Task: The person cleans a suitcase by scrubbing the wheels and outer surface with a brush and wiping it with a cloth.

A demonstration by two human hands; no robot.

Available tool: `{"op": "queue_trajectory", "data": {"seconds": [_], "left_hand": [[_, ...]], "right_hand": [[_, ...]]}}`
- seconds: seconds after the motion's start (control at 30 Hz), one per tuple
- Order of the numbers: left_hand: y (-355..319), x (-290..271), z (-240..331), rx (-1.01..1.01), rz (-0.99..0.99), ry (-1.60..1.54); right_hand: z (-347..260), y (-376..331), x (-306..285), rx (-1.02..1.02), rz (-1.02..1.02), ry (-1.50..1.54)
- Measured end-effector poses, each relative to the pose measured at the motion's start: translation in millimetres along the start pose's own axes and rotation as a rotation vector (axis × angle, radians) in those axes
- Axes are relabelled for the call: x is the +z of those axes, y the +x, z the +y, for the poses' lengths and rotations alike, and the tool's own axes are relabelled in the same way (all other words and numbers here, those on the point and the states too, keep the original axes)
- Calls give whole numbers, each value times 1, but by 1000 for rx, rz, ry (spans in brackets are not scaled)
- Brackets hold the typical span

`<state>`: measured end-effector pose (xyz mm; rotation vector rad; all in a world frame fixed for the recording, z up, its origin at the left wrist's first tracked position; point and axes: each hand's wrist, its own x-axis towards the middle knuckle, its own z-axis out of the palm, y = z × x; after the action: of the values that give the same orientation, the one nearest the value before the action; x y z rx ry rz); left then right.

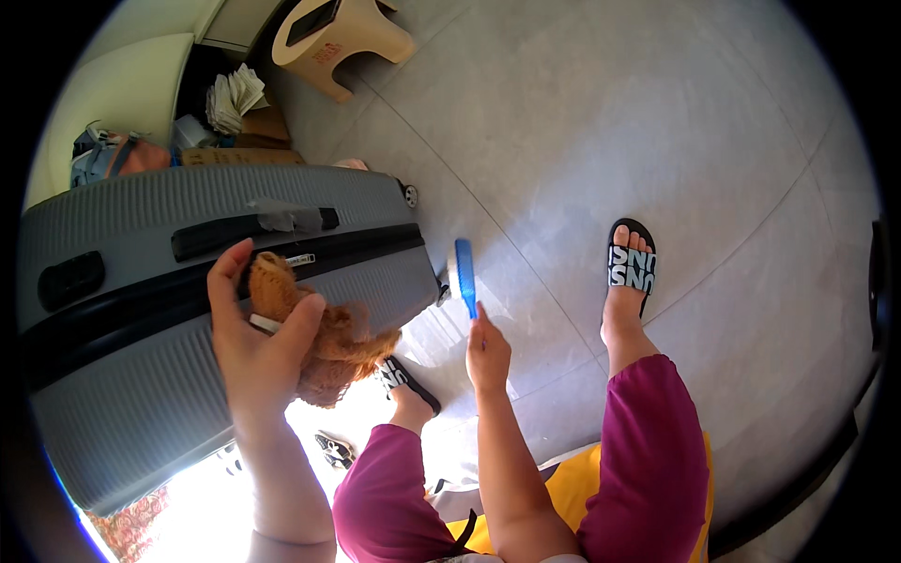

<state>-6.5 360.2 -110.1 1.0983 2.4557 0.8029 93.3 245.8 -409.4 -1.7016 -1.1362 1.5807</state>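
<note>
My left hand (255,349) is closed around a brown furry item (330,352) with a small white tag-like strip near my thumb; its exact kind I cannot make out. Shaggy strands hang from its right side, in front of the grey suitcase. My right hand (489,355) grips the handle of a blue brush (465,278), its head pointing away from me and pale bristles on the left side. A gap separates the brush from the furry item.
A large grey ribbed suitcase (122,361) lies at the left. Behind it are a backpack (120,157), cardboard (246,157) and papers (235,98). A beige stool (328,56) carries a dark flat device. My feet wear black slides; yellow fabric (574,488) lies beneath my legs.
</note>
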Motion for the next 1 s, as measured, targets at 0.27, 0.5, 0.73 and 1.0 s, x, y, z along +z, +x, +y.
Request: {"op": "queue_trajectory", "data": {"seconds": [0.27,0.5,0.73,1.0], "left_hand": [[22,-1,1,-121,-54,-296],[33,-5,-1,-183,-6,-459],[22,-7,-1,-152,-12,-483],[12,-19,-25,-177,-33,-474]], "right_hand": [[-5,-13,28,-308,-20,-102],[6,-15,16,-313,-98,-71],[-67,40,18,-172,-199,-371],[-17,6,6,-314,-221,-298]]}}
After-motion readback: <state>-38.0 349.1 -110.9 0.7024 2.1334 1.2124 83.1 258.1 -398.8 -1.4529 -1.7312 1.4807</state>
